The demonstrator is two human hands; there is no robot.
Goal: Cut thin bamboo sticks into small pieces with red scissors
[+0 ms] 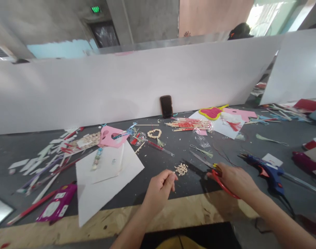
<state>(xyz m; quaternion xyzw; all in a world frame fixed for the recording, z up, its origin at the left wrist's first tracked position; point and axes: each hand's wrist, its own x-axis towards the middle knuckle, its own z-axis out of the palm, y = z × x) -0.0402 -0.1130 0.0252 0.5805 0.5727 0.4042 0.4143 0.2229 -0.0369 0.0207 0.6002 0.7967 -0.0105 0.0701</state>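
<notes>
My left hand (160,188) hovers low over the dark table cover, fingers pinched together just left of a small heap of pale wooden beads (181,169); whatever sits in the pinch is too small to name. My right hand (234,180) is closed on red-handled scissors (220,180), whose blades point left and away along the table. A ring of beads with a tassel (155,134) lies farther back.
White paper sheets (106,180) lie at left, a pink card (111,136) and strips behind them. A blue glue gun (267,171) rests at right. A dark phone (166,106) leans on the white partition (95,90). A bare wood edge (173,214) runs along the front.
</notes>
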